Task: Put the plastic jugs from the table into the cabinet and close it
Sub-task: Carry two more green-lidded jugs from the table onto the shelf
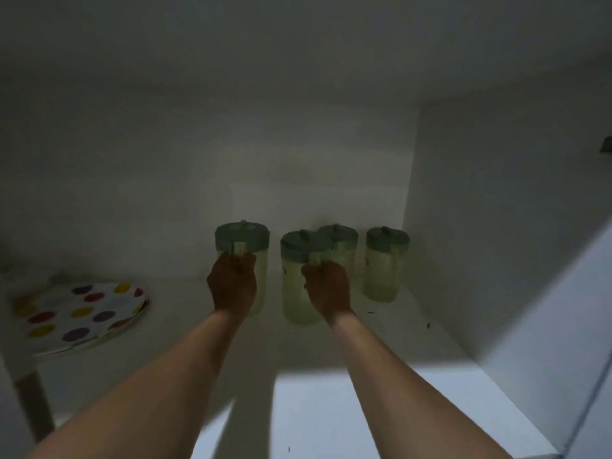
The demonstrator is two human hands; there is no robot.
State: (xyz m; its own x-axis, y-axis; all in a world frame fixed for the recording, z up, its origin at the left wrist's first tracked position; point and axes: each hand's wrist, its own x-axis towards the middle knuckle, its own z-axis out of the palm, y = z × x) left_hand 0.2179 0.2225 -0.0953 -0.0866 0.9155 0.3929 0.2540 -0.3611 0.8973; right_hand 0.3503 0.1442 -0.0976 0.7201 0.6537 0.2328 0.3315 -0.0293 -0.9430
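Several clear plastic jugs with green lids stand on a white shelf [331,385] inside the dim cabinet. My left hand [232,282] grips the handle of the leftmost jug [243,240]. My right hand [328,288] grips the handle of the jug beside it [294,286]. Behind that one a third jug [341,241] is partly hidden. A fourth jug [384,263] stands alone at the right, near the cabinet's side wall. Whether the two held jugs rest on the shelf or hover just above it I cannot tell.
A plate with coloured dots [82,316] lies on the shelf at the left. The cabinet's right side wall [496,226] stands close to the rightmost jug. An open white door edge [583,342] shows at the far right.
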